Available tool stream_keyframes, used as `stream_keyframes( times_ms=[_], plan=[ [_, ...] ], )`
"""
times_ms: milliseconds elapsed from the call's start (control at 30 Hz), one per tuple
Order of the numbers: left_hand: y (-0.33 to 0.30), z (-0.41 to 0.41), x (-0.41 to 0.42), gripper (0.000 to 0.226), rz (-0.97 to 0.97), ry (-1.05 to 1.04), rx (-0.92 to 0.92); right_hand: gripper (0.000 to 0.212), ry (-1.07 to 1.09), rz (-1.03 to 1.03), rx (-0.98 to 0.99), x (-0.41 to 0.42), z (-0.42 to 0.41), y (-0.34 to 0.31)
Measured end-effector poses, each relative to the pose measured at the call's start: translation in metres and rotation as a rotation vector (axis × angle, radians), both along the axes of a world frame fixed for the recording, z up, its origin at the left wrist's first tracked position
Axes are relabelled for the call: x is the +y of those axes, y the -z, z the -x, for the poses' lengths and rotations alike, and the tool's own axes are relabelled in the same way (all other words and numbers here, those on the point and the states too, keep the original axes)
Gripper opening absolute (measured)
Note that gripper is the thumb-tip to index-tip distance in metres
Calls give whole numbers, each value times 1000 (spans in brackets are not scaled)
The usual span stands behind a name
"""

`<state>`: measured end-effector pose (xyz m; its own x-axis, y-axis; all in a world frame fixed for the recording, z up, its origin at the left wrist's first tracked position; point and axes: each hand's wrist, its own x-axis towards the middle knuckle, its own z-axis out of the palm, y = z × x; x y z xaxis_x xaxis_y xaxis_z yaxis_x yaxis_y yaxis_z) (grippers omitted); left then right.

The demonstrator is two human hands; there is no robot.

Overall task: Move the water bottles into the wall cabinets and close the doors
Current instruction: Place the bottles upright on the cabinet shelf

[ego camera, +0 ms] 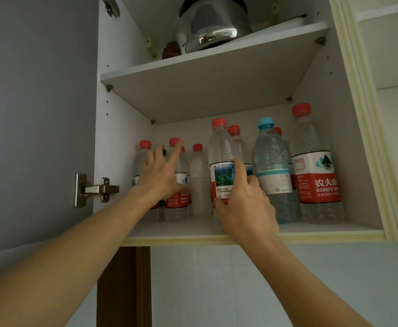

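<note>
1. Well advanced, by the look of it: water bottles (316,166) upright on the lower shelf (181,228) of the wall cabinet (120,128), spread across both sides of the hands.
2. Right hand (245,204) gripping a green-labelled bottle (224,161), forefinger straight up its label.
3. Left hand (162,171) spread wide, fingers against the left-most bottles.
4. Left to do: door (35,114), open beyond the left hand.
5. Above both hands, a steel pot (212,24); nothing seen blocking the door's swing.

Eight red-capped water bottles (317,161) can be counted on the lower shelf (323,228), some half hidden, plus one blue-capped bottle (272,166). One steel kettle (207,27) is seen above. Two hands (245,204) are seen.
</note>
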<state>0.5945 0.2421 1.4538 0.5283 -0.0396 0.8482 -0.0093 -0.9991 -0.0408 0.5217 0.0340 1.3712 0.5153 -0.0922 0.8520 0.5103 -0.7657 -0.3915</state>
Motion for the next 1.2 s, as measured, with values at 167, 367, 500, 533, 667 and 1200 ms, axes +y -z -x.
stream_keyframes(
  times_ms=[167,367,500,533,667,1200],
  plan=[
    [-5,-15,3,119,-175,-194,54,88,-3,3,-1,-1,0,0],
    [-7,-18,16,112,-209,-191,42,89,1,3,-7,-1,0,0],
    [-7,-15,23,112,-203,-198,58,92,7,6,-13,0,-1,0],
    [-7,-15,23,113,-205,-199,60,92,5,5,-16,0,-1,0],
    [-3,-11,20,114,-200,-201,79,90,-9,-6,-22,-1,-2,0],
    [15,40,-38,67,589,981,255,63,-447,-68,105,-9,1,-9]
  ],
)
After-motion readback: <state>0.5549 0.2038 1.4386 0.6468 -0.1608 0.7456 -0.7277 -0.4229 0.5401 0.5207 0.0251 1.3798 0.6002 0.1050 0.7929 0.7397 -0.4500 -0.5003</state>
